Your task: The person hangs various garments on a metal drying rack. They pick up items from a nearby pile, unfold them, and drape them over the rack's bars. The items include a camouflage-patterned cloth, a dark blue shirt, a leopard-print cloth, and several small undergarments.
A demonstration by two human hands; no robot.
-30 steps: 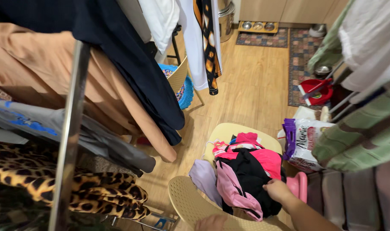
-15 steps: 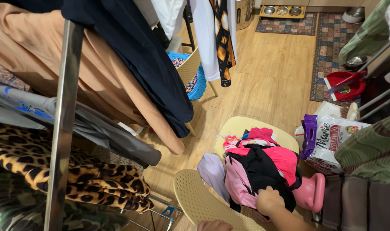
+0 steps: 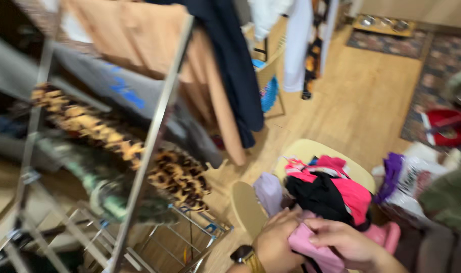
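Two hands, left (image 3: 276,242) & right (image 3: 344,241), pinch a pink garment (image 3: 311,246) at 6 o'clock, apparently to lift it off the clothes pile (image 3: 331,192) on a cream chair (image 3: 311,151). Drying rack (image 3: 154,136) w/ hung laundry stands at 9 o'clock.

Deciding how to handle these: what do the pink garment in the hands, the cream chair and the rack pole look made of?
Pink garment, held by left hand and right hand: soft matte cloth, it folds and bunches; weave too blurred to tell. Cream chair: probably moulded plastic, smooth, one even colour. Rack pole: likely metal, it shows a bright silvery sheen.
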